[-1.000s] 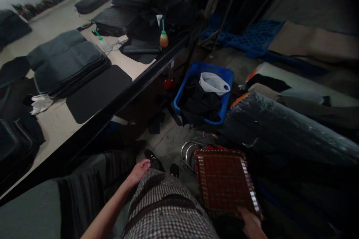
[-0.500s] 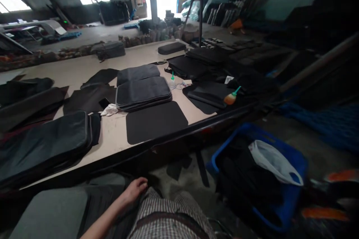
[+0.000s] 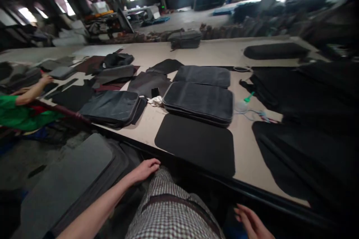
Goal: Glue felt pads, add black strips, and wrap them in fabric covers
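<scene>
My left hand (image 3: 146, 168) rests on my checked trouser knee (image 3: 168, 209), fingers loosely curled, holding nothing. My right hand (image 3: 251, 222) hangs below the table edge at the lower right with fingers apart and empty. Straight ahead on the beige table (image 3: 215, 54) lies a flat black pad (image 3: 198, 143). Behind that pad sits a stack of grey padded panels (image 3: 200, 101). A second stack of dark panels (image 3: 112, 106) is to the left.
A grey panel (image 3: 67, 179) leans beside my left leg. Another person in a green sleeve (image 3: 19, 114) reaches onto the table at the far left. A glue bottle with green tip (image 3: 243, 104) and a white rag (image 3: 155, 101) lie on the table. Black sheets (image 3: 308, 149) cover the right side.
My view has swung left from the blue crate to the table. My right hand, earlier on a red woven cushion, is now empty. The left hand stays on my knee.
</scene>
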The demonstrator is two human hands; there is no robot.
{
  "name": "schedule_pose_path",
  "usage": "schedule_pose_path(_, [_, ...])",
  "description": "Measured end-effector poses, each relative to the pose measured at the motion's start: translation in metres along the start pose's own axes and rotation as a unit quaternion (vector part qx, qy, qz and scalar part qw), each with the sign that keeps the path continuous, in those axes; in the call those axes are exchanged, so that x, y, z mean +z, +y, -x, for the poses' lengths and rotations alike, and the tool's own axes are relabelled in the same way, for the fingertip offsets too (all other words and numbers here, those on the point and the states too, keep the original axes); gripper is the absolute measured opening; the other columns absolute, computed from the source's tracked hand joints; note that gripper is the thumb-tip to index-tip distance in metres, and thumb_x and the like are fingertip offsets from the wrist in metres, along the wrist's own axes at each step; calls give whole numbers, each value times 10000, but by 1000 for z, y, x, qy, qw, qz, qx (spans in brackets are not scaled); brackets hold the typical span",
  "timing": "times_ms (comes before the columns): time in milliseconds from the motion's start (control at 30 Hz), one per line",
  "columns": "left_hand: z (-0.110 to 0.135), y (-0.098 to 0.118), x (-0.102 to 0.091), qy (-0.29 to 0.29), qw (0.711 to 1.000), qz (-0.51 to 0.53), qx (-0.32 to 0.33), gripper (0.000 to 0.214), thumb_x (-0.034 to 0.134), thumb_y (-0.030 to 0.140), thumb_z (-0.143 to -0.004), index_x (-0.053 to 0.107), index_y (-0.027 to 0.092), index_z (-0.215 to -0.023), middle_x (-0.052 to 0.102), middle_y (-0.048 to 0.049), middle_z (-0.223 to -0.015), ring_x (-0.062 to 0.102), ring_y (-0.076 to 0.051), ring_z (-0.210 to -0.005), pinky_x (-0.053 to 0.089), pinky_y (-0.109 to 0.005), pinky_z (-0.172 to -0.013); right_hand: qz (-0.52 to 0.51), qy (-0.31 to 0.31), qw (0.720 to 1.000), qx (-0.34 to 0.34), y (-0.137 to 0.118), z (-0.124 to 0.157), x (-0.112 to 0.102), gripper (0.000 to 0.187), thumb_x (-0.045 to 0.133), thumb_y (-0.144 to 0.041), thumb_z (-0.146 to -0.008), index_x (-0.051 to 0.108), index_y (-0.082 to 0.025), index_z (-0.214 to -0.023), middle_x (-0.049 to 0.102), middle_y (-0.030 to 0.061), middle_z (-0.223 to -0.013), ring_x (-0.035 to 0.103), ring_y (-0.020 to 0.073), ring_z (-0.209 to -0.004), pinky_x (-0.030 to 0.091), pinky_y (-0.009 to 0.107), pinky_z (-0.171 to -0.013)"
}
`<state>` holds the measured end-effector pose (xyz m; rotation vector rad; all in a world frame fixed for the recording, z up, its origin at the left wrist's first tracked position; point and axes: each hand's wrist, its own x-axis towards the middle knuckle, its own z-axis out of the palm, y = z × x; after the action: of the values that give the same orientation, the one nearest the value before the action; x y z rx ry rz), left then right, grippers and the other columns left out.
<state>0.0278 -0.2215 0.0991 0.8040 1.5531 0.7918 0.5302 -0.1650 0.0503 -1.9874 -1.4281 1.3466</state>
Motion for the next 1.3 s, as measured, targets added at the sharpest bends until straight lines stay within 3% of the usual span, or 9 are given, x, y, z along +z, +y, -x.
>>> schedule_pose_path(133, [30, 7, -3, 69, 998, 1, 13, 368, 675, 447, -875, 747, 178, -1116, 751, -72, -946, 681, -212, -855, 504, -321, -866, 8, -109, 990, -86, -87, -67, 3, 566, 693, -707, -657, 740, -301, -1049, 785, 89, -1054, 752, 317, -970, 594, 389, -886])
schedule_pose_path(300, [68, 15, -44, 161, 985, 57, -13, 456, 696, 514, -862, 726, 162, -1150, 759, -117, -1048, 710, -240, -898, 516, -350, -870, -57, -263, 952, -149, -205, -93, 62, 588, 706, -689, -762, 724, -201, -1089, 770, 135, -1064, 731, 245, -861, 577, 319, -707])
schedule_pose_path(433, [86, 22, -109, 262, 959, 107, -18, 546, 731, 576, -824, 710, 172, -1190, 757, -133, -1104, 715, -251, -944, 526, -362, -879, -129, -365, 912, -139, -289, -90, 139, 567, 759, -634, -776, 701, -168, -1093, 763, 141, -1068, 705, 211, -850, 543, 283, -687])
schedule_pose_path(600, [86, 24, -224, 348, 931, 106, 18, 658, 744, 619, -801, 649, 179, -1281, 737, -146, -1197, 714, -267, -1021, 534, -395, -916, -189, -435, 876, -92, -368, -89, 251, 531, 787, -600, -785, 695, -177, -1093, 751, 139, -1146, 716, 255, -1005, 565, 320, -791])
schedule_pose_path(833, [34, 29, -416, 484, 873, 35, 49, 731, 642, 629, -867, 519, 134, -1391, 674, -192, -1312, 679, -273, -1142, 532, -443, -967, -232, -413, 878, -65, -446, -113, 409, 489, 761, -640, -779, 672, -246, -1055, 696, 97, -1308, 610, 298, -1283, 500, 414, -1077])
schedule_pose_path(967, [-16, 34, -512, 517, 855, -30, 32, 671, 579, 530, -957, 460, 82, -1442, 580, -234, -1429, 594, -274, -1270, 449, -438, -1073, -233, -362, 900, -58, -472, -137, 474, 549, 747, -677, -761, 649, -254, -1098, 629, 81, -1407, 534, 295, -1364, 469, 393, -1119])
schedule_pose_path(1100, [-66, 39, -574, 502, 860, -98, -1, 619, 499, 454, -1027, 428, -8, -1433, 521, -275, -1485, 533, -275, -1348, 359, -404, -1139, -225, -342, 910, -60, -490, -142, 504, 557, 714, -712, -780, 689, -236, -1069, 703, 78, -1280, 580, 300, -1296, 498, 380, -1089])
schedule_pose_path(1200, [-92, 43, -603, 472, 869, -143, -40, 645, 447, 547, -1021, 523, 9, -1368, 555, -253, -1468, 517, -305, -1383, 368, -380, -1138, -229, -351, 906, -56, -500, -135, 509, 547, 709, -700, -799, 728, -220, -1061, 755, 83, -1154, 644, 313, -1204, 531, 422, -1061])
schedule_pose_path(1300, [-108, 44, -623, 440, 873, -195, -76, 730, 378, 675, -984, 625, 63, -1295, 624, -211, -1410, 518, -327, -1394, 400, -366, -1121, -230, -359, 903, -51, -507, -130, 512, 533, 687, -678, -834, 747, -229, -1115, 755, 84, -1173, 656, 319, -1206, 534, 476, -1068])
